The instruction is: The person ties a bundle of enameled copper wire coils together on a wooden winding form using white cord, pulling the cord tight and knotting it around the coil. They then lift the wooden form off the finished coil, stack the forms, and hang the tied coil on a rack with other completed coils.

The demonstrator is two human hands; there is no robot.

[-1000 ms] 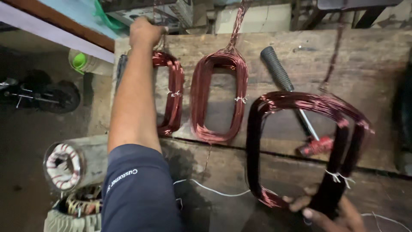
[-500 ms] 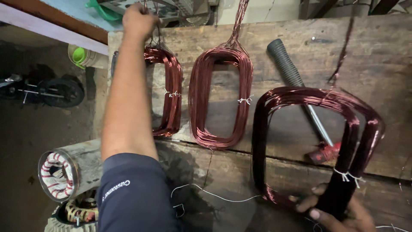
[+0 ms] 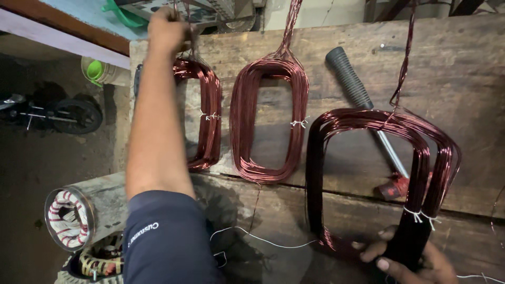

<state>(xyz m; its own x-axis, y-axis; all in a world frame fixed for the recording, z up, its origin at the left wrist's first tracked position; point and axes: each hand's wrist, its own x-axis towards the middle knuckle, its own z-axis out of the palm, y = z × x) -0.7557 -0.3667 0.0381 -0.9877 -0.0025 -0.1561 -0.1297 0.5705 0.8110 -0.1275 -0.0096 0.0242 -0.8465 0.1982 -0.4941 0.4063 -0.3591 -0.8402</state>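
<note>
Right hand [image 3: 415, 260] gripping copper coil [image 3: 379, 173] — left hand [image 3: 167, 29] on wires

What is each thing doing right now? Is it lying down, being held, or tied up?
Left hand: stretched out, gripping the wire end above the left coil.
Right hand: holding the big coil's lower corner.
Left coil: flat on the workbench, tied with white thread.
Middle coil: flat, tied, untouched.
Big coil: tied, held.
Mallet: lying flat, partly under the big coil.
Motor stator: on its side, wound.
</note>
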